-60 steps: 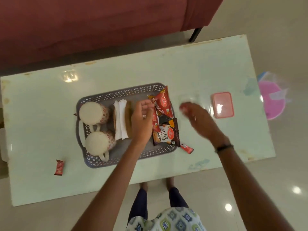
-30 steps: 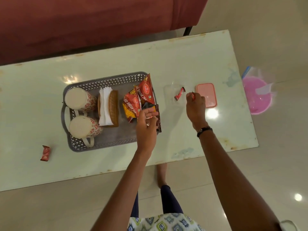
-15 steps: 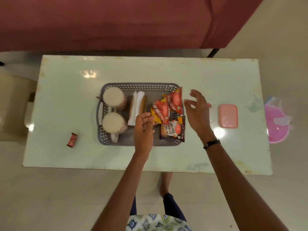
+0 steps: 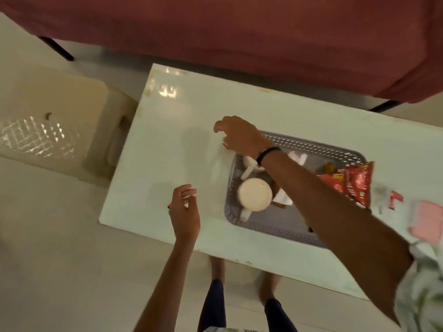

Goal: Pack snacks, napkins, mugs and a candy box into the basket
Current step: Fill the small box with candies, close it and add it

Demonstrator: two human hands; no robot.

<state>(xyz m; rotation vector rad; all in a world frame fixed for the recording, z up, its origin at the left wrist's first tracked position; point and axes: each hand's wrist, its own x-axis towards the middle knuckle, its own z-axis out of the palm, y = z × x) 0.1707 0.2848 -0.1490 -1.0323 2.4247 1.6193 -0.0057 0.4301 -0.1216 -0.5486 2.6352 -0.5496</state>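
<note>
Hands (image 4: 185, 212), perhaps empty, beside perforated basket (image 4: 311, 149)

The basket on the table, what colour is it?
Grey, with perforated walls; the basket shows in the head view, the only one.

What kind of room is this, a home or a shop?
Most likely a living room in a home. A low pale table stands before a dark red sofa on a tiled floor, with a plastic chair beside it.

Right hand (image 4: 242, 137) reaching across basket (image 4: 311, 147), left hand (image 4: 184, 212) over table (image 4: 167, 144)
</note>
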